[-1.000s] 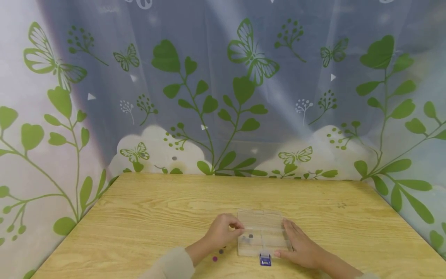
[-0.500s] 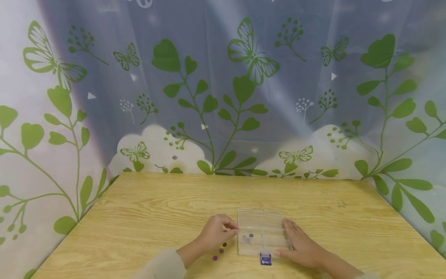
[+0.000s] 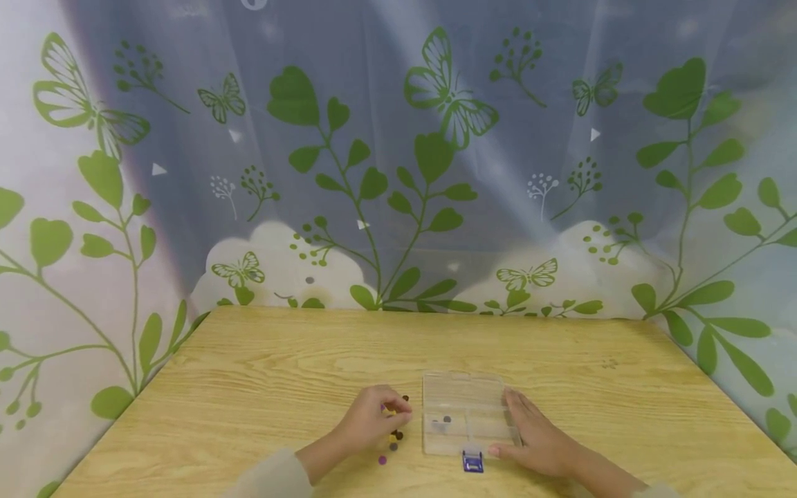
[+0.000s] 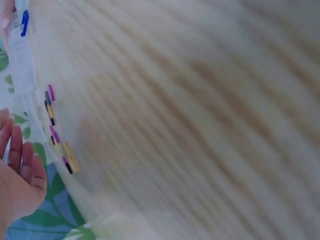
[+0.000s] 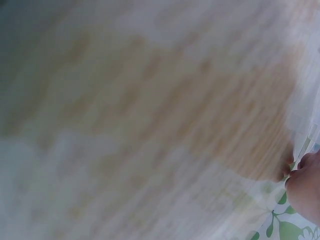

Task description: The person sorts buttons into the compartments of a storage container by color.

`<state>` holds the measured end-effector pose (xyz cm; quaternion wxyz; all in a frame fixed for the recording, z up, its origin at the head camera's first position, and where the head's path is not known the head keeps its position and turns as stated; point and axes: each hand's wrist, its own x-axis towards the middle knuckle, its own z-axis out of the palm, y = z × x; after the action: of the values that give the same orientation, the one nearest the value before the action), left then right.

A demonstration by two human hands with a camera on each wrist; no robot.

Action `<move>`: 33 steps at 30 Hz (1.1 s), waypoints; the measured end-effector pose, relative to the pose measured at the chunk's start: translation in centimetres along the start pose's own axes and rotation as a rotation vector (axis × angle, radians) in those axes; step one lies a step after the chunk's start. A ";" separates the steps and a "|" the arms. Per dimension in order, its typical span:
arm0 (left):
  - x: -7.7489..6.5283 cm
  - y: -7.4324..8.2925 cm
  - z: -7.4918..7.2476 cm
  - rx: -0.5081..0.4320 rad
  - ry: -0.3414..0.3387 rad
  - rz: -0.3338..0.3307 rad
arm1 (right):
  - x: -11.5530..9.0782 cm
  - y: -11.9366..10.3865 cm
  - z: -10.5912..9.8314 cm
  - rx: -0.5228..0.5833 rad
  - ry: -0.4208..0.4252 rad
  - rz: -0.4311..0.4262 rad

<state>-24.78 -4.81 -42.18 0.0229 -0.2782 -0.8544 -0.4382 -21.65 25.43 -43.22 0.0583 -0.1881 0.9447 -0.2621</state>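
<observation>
The left hand point(image 3: 378, 415) is over some little discs point(image 3: 399, 436) on the table point(image 3: 299, 387). Its fingers are bent with the thumb near them, but I cannot tell if they pinch a disc. The right hand point(image 3: 540, 437) holds the clear box point(image 3: 486, 440), fingers along its side, thumb at its near edge. The box is between the hands, touching only the right one. Its blue latch point(image 3: 473, 461) is near the right thumb. A dark disc point(image 3: 447, 419) lies inside, toward the left hand.
</observation>
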 end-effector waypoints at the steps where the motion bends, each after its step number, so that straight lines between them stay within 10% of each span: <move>1: -0.1 -0.1 0.0 -0.001 -0.003 -0.002 | 0.0 0.0 0.0 0.002 0.001 -0.001; 33: -3.1 -1.6 -1.1 -0.091 -0.181 0.022 | 0.2 0.1 0.1 -0.007 -0.008 0.009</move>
<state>-23.18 -7.79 -43.56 -0.0624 -0.3268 -0.8291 -0.4494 -21.83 25.39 -43.33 0.0628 -0.1851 0.9462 -0.2579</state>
